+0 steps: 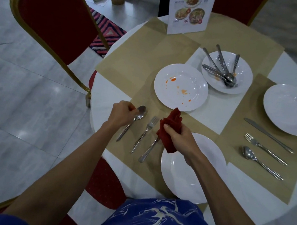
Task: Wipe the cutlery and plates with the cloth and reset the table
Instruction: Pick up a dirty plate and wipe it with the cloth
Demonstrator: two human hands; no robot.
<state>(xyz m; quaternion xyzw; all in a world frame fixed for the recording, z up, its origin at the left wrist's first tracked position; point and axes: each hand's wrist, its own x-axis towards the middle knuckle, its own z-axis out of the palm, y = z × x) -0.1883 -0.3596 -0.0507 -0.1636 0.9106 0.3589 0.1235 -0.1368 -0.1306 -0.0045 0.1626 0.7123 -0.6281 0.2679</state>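
My left hand (121, 113) pinches a spoon (140, 113) that lies at the left edge of the near beige placemat (120, 146). A fork (146, 131) lies beside it, then a knife (148, 150) partly under the cloth. My right hand (180, 138) grips a bunched red cloth (170, 128) above the rim of a clean white plate (188, 179). A plate with orange stains (180, 87) sits at the centre. Behind it a plate (245, 68) holds several used cutlery pieces (224, 71).
On the right is a set place: white plate (291, 109), knife (268, 135), fork (264, 148), spoon (261, 161). A menu stand (190, 11) rises at the table's far side. A red chair (53, 22) stands at the left; another chair seat (105, 182) is below the table edge.
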